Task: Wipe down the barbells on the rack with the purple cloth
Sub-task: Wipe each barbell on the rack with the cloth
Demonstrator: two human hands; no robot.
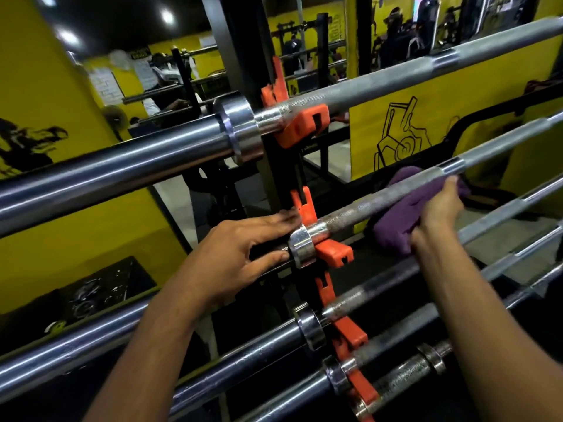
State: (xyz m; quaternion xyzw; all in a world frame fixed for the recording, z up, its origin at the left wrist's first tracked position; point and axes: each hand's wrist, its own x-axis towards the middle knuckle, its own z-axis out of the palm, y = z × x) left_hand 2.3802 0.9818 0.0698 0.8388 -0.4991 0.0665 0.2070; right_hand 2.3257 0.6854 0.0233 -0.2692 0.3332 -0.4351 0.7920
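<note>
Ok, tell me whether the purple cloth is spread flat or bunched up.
Bunched. The purple cloth is wadded around the barbell, gripped by the right hand.

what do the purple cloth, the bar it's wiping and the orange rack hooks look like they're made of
Purple cloth: soft, matte fabric, possibly microfibre; it bunches and folds in the right hand.
Bar: metal, probably steel; its shaft shows dull cross-hatched knurling, its collar a mirror-bright, chrome-like shine.
Orange rack hooks: smooth, matte and blocky, likely moulded plastic or coated metal; hard to tell.
</note>
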